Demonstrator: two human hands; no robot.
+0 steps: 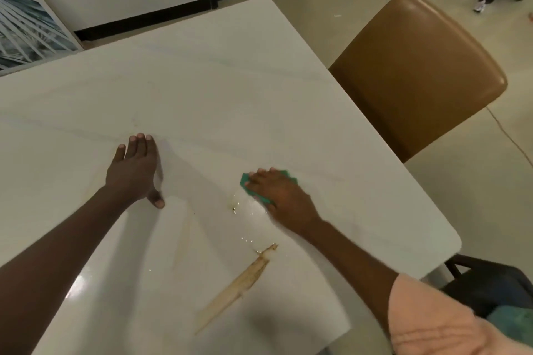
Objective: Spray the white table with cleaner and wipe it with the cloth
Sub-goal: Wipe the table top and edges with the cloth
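On the white surface [230,89], head view only: right hand [281,193] pressed flat on the green cloth [261,196], fingers spread over it, mid-right of the top. Left hand [135,170] empty, palm down and fingers extended, bracing on the surface left of centre. Wet patch with droplets [245,207] just near-left of the cloth. Brown streak [239,285] runs diagonally on the near side, well short of the cloth, not yet wiped. No spray bottle in frame.

Risks, my read:
- Cloth hits the streak and smears it wider rather than lifting it, if the cloth is too dry.
- Wet film may let the bracing palm slip.
- Strokes toward the right edge could push liquid onto the tan chair [418,72].
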